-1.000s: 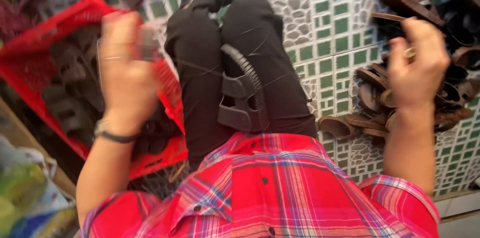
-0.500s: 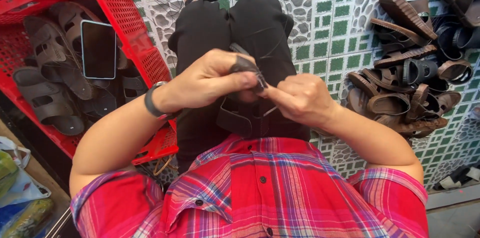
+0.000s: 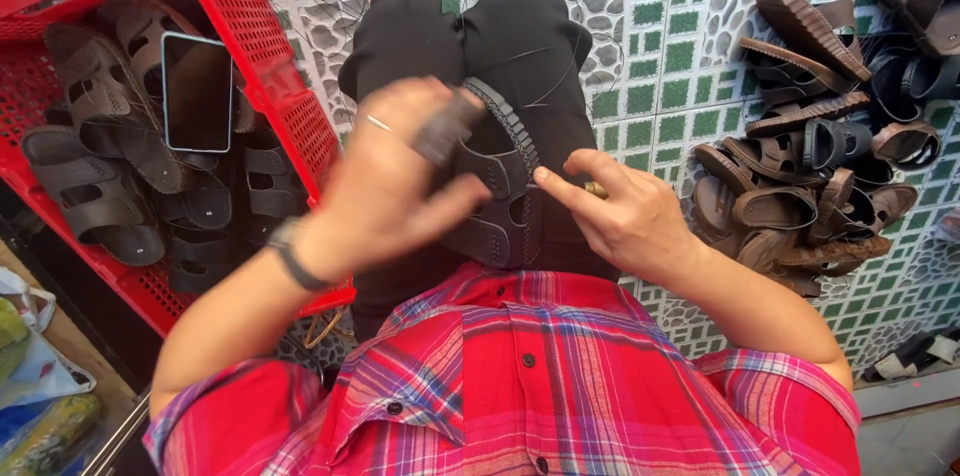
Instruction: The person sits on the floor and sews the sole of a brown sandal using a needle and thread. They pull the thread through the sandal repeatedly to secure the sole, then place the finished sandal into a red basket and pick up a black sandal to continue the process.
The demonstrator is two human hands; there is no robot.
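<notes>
A dark sandal (image 3: 500, 191) with a stitched edge lies on my lap, over black trousers. My left hand (image 3: 385, 181) is raised just above it and blurred, its fingers closed on a small dark strap piece (image 3: 447, 126); a ring shows on one finger and a watch on the wrist. My right hand (image 3: 615, 216) rests against the sandal's right side, fingers pinched on a small brass-coloured tool, index finger pointing at the sandal's edge. Thin thread runs across my legs.
A red plastic crate (image 3: 290, 106) at the left holds several dark sandals and a phone (image 3: 197, 91). A pile of brown sandals (image 3: 820, 166) lies at the right on the green-and-stone tiled floor. Bags sit at the lower left.
A second ago both hands were spread wide apart. They came together over the sandal, and now my left hand is lifting away to the left with the strap piece.
</notes>
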